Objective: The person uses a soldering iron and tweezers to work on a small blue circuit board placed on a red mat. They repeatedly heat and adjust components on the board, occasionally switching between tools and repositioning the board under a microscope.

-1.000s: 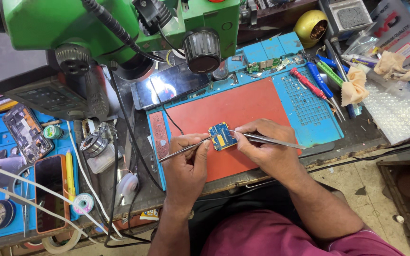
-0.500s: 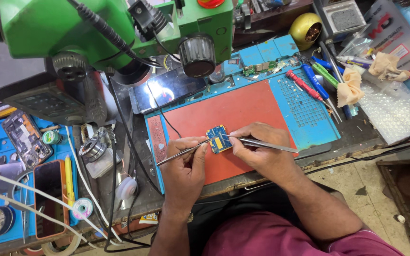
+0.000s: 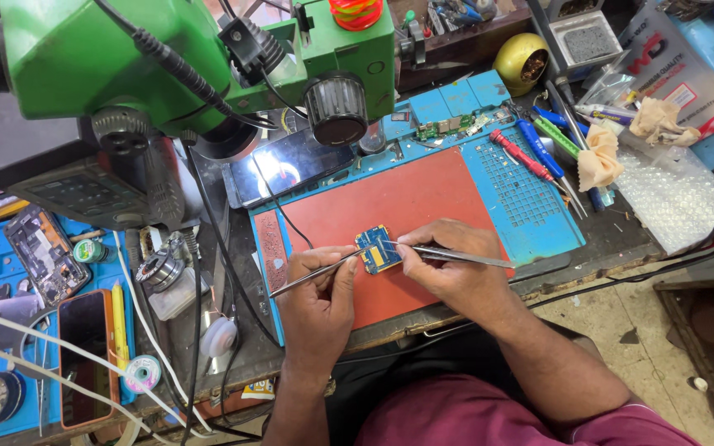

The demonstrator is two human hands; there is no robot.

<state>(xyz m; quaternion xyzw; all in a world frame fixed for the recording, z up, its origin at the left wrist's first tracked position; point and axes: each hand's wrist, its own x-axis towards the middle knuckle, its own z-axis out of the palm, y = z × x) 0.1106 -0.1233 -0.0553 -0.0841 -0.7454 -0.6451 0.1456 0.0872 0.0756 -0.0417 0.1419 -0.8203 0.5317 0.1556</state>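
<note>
A small blue circuit board [image 3: 378,249] lies on the red part of a blue work mat [image 3: 530,202]. My left hand [image 3: 317,307] grips metal tweezers [image 3: 303,279] whose tips reach the board's left edge. My right hand [image 3: 449,268] grips a second thin metal tool [image 3: 468,257], its tip resting on the board's top right. Both hands rest on the red mat, one on each side of the board.
A green microscope [image 3: 175,66] hangs over the bench at upper left. Screwdrivers [image 3: 539,157] lie on the mat's right part, beside a tan cloth [image 3: 598,161] and bubble wrap [image 3: 675,198]. Phones [image 3: 88,351], solder reels and cables crowd the left side. A yellow tip-cleaner ball [image 3: 522,62] sits behind.
Both hands and the board stay in nearly the same place; only the camera view has shifted slightly.
</note>
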